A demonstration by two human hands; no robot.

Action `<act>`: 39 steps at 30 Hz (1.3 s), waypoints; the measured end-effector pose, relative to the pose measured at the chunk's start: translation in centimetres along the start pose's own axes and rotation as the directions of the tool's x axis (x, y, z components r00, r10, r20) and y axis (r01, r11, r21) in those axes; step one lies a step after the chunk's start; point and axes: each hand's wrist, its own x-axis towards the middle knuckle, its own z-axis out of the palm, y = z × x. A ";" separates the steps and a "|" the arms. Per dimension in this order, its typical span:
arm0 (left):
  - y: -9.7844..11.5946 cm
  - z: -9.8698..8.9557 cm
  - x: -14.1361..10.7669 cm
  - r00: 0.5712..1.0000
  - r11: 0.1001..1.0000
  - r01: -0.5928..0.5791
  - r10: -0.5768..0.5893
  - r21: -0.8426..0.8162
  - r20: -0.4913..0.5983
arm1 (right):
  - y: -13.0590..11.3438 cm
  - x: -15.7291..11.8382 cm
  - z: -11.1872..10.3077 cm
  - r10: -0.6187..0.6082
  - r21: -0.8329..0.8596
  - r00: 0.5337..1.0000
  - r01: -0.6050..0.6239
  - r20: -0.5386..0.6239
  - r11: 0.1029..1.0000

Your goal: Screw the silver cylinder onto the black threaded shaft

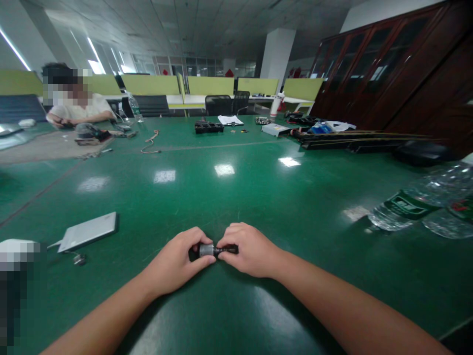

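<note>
A small silver cylinder (206, 250) with a dark end lies between my two hands, low over the green table. My left hand (179, 254) is closed on the cylinder, thumb along its near side and fingers at the far side. From the cylinder's right end runs a thin, dark, ribbed shaft (229, 249). My right hand (253, 249) pinches that shaft between thumb and fingers. The two parts look in line and joined, though fingertips hide some of the joint. Whether the hands rest on the table, I cannot tell.
On the left lies a flat white device (88, 231) with a cable, beside a small metal piece (79, 259). Clear plastic bottles (406, 206) are on the right. A black tray (209, 127) and papers sit farther back. A person (83, 106) sits at the far left.
</note>
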 end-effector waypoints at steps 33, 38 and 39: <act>0.1 -0.6 -0.4 1.000 1.000 -0.007 0.007 -0.002 0.011 | 1.3 -0.9 -4.9 0.229 -0.008 0.953 -0.232 0.197 0.973; 0.0 -0.4 -0.5 1.000 1.000 -0.019 0.019 -0.007 0.003 | 0.5 -0.6 -3.8 0.183 0.064 0.965 -0.198 0.186 0.978; -0.1 -0.4 -0.5 1.000 1.000 -0.027 0.027 -0.008 0.001 | 0.3 -0.5 -3.5 0.178 0.074 0.968 -0.193 0.177 0.978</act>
